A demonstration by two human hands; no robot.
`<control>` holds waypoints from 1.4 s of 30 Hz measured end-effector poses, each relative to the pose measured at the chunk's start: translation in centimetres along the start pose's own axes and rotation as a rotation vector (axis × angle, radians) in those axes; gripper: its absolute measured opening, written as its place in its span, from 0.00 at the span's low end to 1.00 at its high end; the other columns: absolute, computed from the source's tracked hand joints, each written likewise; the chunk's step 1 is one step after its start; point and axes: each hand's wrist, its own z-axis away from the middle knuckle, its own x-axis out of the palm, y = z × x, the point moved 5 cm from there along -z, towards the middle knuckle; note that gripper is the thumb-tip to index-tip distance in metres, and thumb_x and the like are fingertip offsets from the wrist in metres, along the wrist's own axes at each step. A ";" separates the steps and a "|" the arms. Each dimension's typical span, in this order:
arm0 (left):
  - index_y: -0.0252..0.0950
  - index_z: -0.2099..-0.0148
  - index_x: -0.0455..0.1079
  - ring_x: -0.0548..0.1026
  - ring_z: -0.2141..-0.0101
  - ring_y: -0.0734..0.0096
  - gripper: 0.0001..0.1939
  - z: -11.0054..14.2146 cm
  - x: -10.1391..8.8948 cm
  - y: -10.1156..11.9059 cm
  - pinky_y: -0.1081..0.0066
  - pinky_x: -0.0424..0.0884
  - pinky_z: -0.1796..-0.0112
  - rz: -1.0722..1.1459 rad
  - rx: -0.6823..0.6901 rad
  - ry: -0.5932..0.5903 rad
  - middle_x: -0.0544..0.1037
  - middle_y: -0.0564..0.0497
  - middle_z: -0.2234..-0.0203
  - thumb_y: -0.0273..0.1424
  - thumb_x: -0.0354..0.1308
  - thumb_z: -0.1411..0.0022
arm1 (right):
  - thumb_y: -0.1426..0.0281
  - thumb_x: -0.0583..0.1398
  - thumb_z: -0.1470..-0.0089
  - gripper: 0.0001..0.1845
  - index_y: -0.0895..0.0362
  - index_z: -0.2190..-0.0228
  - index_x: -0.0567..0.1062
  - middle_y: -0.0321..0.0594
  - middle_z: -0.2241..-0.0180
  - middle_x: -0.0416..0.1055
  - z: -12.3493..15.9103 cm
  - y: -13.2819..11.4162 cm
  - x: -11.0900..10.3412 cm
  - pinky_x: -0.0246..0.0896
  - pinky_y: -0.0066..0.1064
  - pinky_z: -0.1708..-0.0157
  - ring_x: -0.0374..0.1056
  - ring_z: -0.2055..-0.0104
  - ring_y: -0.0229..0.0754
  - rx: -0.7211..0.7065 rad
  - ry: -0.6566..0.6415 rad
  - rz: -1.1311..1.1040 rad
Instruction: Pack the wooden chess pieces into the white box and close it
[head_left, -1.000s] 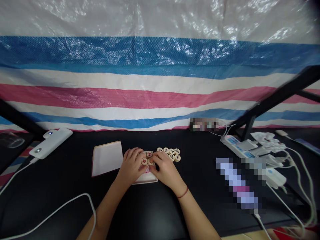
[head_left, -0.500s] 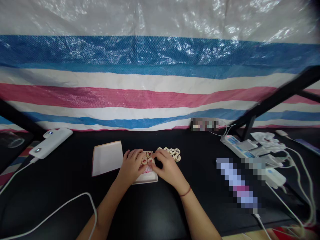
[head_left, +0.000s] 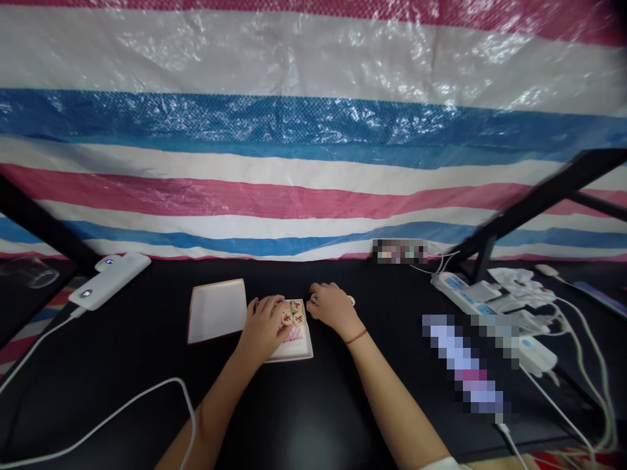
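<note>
The step in hand seems to be gathering round cream discs with dark characters (head_left: 315, 299), right of the shallow white open box (head_left: 304, 353) on the black bench (head_left: 117, 352); the next move calls for a sure pinch. Cream discs with red characters (head_left: 298, 318) lie in the box's far part. The left hand (head_left: 264, 321) curls palm-down over its left side, the right hand (head_left: 336, 308) arches over the dark-marked discs; I cannot tell whether either grips.
</note>
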 end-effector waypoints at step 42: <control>0.40 0.60 0.71 0.70 0.62 0.65 0.08 3.6 -5.1 -3.3 0.63 0.65 0.59 0.117 0.097 0.091 0.75 0.49 0.64 0.27 0.51 0.38 | 0.80 0.59 0.50 0.17 0.53 0.59 0.75 0.42 0.55 0.70 6.0 -7.1 0.3 0.65 0.33 0.51 0.68 0.53 0.41 -0.518 0.167 -0.824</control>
